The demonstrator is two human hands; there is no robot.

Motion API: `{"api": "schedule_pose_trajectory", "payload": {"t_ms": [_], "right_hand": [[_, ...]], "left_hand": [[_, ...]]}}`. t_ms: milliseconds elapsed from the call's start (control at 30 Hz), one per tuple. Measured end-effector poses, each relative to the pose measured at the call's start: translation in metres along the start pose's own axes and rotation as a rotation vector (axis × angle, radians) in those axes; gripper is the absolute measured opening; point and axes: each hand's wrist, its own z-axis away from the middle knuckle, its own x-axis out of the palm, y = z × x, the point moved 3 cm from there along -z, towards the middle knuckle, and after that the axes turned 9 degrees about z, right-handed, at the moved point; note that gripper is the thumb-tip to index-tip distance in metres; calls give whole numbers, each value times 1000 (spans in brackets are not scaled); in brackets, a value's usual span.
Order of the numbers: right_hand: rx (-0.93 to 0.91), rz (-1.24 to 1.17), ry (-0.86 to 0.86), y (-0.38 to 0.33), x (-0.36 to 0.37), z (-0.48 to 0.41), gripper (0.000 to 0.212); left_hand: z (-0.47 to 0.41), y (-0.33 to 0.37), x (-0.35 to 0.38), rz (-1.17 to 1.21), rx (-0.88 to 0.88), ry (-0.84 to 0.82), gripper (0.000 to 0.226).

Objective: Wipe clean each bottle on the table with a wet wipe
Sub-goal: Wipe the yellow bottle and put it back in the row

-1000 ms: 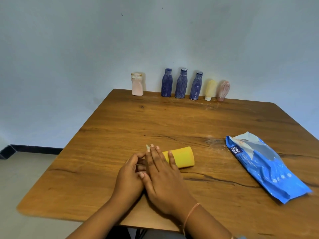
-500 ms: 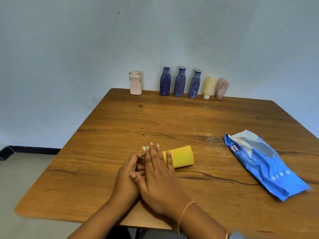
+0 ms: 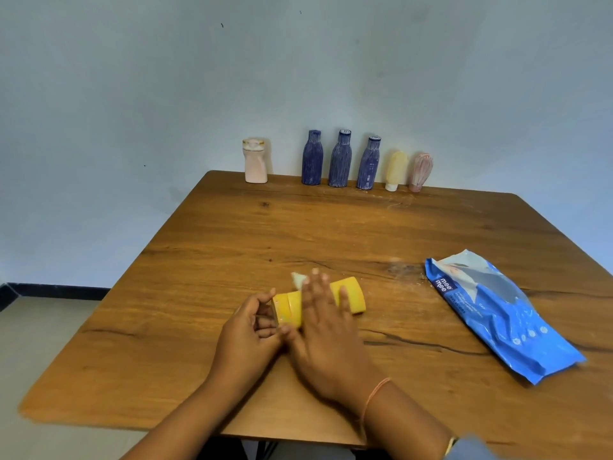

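Yellow plastic bottle (image 3: 352,295) lying on its side under our hands, toward the near edge of the grained wooden tabletop (image 3: 199,293).

Our left grip (image 3: 252,330) clasps the bottle's cap end with curled fingers. Our right grip (image 3: 326,330) lies flat, fingers straight, pressing a white wet wipe (image 3: 298,279) onto the smooth rounded body. Right of the bottle, well apart, lies a glossy, crinkled blue wipes pack (image 3: 497,313). Far beyond the bottle, along the far edge by the wall, stand a pale pink squarish bottle (image 3: 255,164), three dark blue ribbed bottles (image 3: 340,159), a pale yellow tube (image 3: 396,169) and a pink ribbed tube (image 3: 421,171). A broad stretch of wood runs between the bottle and that row.
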Motion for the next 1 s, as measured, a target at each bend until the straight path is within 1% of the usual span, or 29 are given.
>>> {"api": "schedule_pose_trajectory", "payload": {"t_ms": [67,100,167,233,267,300,367,400,467,533,567,600,667,700,767,833,867,933,1000], "right_hand": [[-140,-70,-51,-31,5,6,87],[-179,-73,-56,-37,8,8,88],[-219,-11,11,-30,14,8,82],[-207,59,64,-14,13,9,75],[-180,78,62,-5,11,9,74],[-136,88,19,7,9,9,73],[8,92,-53,37,5,7,74],[88,106,-60,53,4,5,79],[215,127,-80,75,3,2,95],[266,105,-83,77,3,3,107],[263,89,-68,73,4,4,106],[235,80,-49,65,3,5,99],[117,57,-41,38,3,7,88],[36,24,-52,19,4,8,87],[-112,-64,-104,-19,6,12,93],[-204,-87,-143,-34,8,13,93],[-230,-68,-137,-32,7,13,90],[-232,-14,-109,-13,4,10,85],[-123,36,-96,16,2,3,87]], "left_hand": [[2,3,-1,-51,44,-16,42],[3,5,-1,-65,58,-22,39],[4,5,-1,-42,26,-18,40],[2,1,-1,19,-28,-13,46],[0,-2,-1,39,-45,-10,52],[-1,-5,-1,52,-51,-3,58],[-3,-6,-1,55,-47,20,67],[-3,-6,-1,46,-43,26,69],[-3,-4,0,29,-35,21,70],[-3,-4,0,32,-35,14,70],[-4,-4,0,31,-38,13,70],[-5,-4,0,26,-43,9,71],[-5,-5,0,25,-55,-6,69],[-5,-5,0,28,-62,-9,66],[-4,-4,-2,0,-59,-12,52],[-2,-1,-4,-41,-40,-3,40],[-2,0,-5,-32,-47,-4,39],[-1,-1,-3,16,-76,-13,47],[-2,-5,-2,29,-73,-6,61]]}}
